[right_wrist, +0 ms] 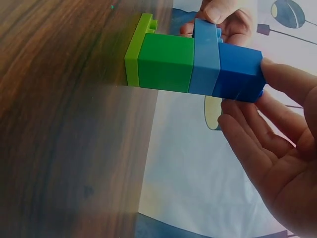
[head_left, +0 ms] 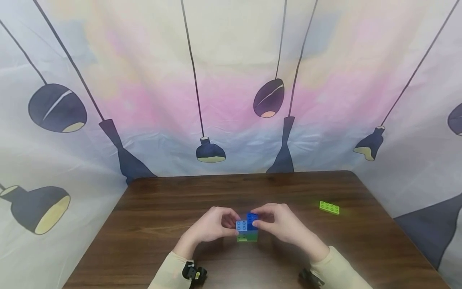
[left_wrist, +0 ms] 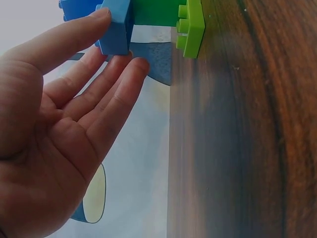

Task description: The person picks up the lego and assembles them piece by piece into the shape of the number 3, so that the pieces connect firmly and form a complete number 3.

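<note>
A small stack of toy building bricks stands on the table in front of me. At its base is a thin lime plate (right_wrist: pixel 132 62), with a green brick (right_wrist: pixel 166 62) on it. A light blue brick (right_wrist: pixel 205 62) lies across the green one, and a dark blue brick (right_wrist: pixel 240 73) sits on its right end. My left hand (head_left: pixel 212 224) pinches the light blue brick at its left end, thumb on the near side. From the right, my right hand (head_left: pixel 283 222) pinches the dark blue brick between thumb and fingers.
Another lime plate with studs up (head_left: pixel 329 207) lies on the brown wooden table (head_left: pixel 173 192), to the right beyond my right hand. A cloth printed with hanging lamps (head_left: pixel 231 100) stands behind the table's far edge.
</note>
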`<move>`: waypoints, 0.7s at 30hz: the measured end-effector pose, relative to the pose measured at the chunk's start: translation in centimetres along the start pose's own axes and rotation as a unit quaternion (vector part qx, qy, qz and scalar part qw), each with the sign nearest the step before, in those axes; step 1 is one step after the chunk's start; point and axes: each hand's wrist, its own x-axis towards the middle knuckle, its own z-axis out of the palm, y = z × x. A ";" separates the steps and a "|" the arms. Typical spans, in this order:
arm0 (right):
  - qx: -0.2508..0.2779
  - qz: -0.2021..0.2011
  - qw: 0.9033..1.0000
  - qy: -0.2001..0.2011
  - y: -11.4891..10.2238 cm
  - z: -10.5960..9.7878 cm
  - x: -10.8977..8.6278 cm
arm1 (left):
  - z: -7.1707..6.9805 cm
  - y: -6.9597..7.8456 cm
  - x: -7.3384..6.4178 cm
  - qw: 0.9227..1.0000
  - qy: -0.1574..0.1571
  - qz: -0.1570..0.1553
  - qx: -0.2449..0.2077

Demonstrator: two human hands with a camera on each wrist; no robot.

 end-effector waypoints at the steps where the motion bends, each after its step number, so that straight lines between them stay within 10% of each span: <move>1: 0.000 -0.002 1.000 0.000 0.0 0.0 0.0 | 0.0 0.0 0.0 1.000 0.000 0.000 0.000; 21: -0.008 0.070 0.997 -0.037 -0.3 -1.3 1.1 | 0.0 0.2 0.1 1.000 0.001 0.002 -0.001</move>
